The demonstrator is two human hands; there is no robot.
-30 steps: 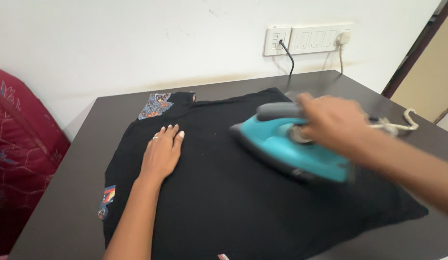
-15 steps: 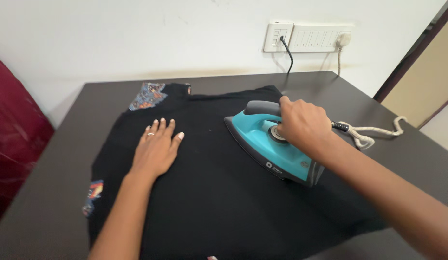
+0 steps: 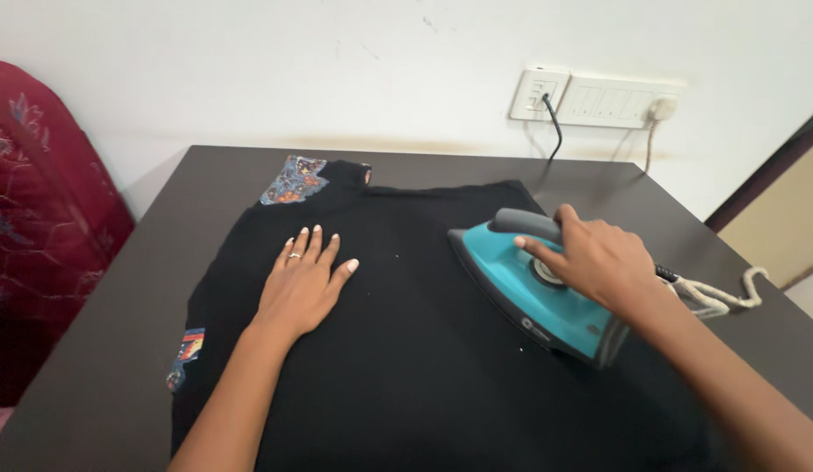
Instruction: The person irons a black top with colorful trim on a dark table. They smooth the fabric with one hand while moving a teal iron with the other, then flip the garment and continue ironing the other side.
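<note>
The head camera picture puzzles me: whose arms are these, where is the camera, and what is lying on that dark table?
There is no machine here. The camera sits on a person's head and looks down, so the two arms coming in from the bottom are that person's own. A black garment with bright patterned patches lies spread on the dark table. The left hand lies flat, palm down, on the cloth, fingers spread, with a ring on one finger. The right hand grips the grey handle of a teal iron, which rests on the garment. The iron's cord trails off to the right. On the wall behind is a white socket panel with two plugs in it. At the left edge is something in red patterned fabric.
</note>
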